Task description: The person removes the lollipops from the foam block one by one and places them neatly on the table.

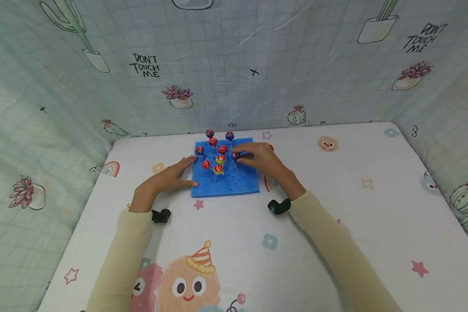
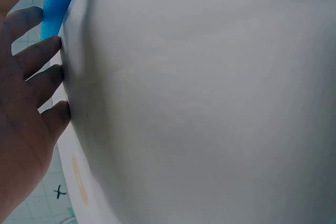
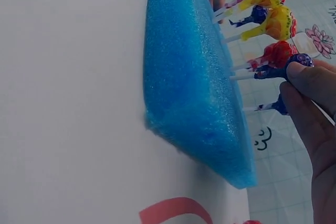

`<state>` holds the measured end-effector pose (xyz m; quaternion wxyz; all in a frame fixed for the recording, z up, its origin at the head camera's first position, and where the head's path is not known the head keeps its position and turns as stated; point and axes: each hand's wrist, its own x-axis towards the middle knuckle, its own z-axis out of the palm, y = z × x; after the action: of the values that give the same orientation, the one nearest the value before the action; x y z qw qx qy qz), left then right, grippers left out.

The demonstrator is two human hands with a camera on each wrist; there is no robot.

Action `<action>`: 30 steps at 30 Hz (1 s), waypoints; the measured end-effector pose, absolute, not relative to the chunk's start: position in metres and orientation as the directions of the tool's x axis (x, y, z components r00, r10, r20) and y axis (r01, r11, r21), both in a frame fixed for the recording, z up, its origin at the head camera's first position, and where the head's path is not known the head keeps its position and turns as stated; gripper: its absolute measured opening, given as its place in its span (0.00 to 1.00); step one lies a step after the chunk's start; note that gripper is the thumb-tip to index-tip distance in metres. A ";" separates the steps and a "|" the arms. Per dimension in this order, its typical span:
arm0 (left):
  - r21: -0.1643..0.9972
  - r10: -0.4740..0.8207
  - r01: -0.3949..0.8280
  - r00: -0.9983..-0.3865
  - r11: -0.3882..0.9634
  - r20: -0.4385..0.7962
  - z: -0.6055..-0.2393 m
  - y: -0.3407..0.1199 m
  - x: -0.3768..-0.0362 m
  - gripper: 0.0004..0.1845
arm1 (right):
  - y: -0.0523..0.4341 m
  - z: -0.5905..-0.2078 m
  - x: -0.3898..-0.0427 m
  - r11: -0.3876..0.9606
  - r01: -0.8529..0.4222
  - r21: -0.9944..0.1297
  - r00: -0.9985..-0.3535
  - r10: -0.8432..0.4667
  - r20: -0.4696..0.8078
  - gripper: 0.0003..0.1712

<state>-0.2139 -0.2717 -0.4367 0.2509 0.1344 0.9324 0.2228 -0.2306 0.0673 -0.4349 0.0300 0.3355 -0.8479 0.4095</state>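
1. Blue foam block [image 1: 239, 184] lies flat on the white tabletop [image 1: 316, 173], close to its back edge and somewhat left of that edge's middle.
2. Right hand [image 1: 263, 157] over the foam's right side, pinching a dark blue lollipop [image 3: 270, 73] by its wrapped head, between thumb and finger.
3. That lollipop's white stick reaches the foam's top face, right of its middle; cannot tell how deep it sits.
4. Left hand [image 1: 165, 178] grasping nothing: fingers extended, fingertips at the foam's left edge towards the back, thumb on the same edge further forward.
5. More lollipops stand in the foam, mostly in its left and back parts: two yellow-and-red lollipops [image 1: 218, 169] around the middle, several red lollipops [image 1: 206, 164] about them, another blue lollipop [image 1: 229, 136] near the back edge, a darker lollipop [image 1: 199, 150] near the left edge. Some sticks lean.
6. Small holes dot the foam's front part.
7. Red item [image 1: 271, 147] beyond the foam's right edge, largely hidden behind the right hand.
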 end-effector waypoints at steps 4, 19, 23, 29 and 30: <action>0.487 0.368 0.142 -0.835 0.862 -0.408 -0.436 -0.271 -0.214 0.57 | 0.070 -0.429 -0.230 0.458 -0.593 -0.662 -0.780 -0.530 0.332 0.21; 0.478 0.375 0.157 -0.835 0.864 -0.403 -0.436 -0.272 -0.213 0.57 | 0.087 -0.409 -0.228 0.463 -0.604 -0.649 -0.778 -0.520 0.353 0.22; 0.477 0.378 0.161 -0.834 0.864 -0.403 -0.436 -0.272 -0.213 0.57 | 0.088 -0.410 -0.227 0.470 -0.594 -0.652 -0.786 -0.511 0.348 0.22; 0.474 0.375 0.160 -0.836 0.866 -0.401 -0.436 -0.272 -0.213 0.57 | 0.092 -0.411 -0.225 0.484 -0.577 -0.658 -0.802 -0.489 0.344 0.23; 0.476 0.374 0.159 -0.837 0.865 -0.400 -0.436 -0.272 -0.213 0.57 | 0.093 -0.411 -0.225 0.482 -0.581 -0.656 -0.800 -0.488 0.349 0.23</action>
<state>-0.2128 -0.2719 -0.4355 0.2476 0.1428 0.9334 0.2169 -0.2245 0.0935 -0.4106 0.0574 0.3111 -0.8590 0.4026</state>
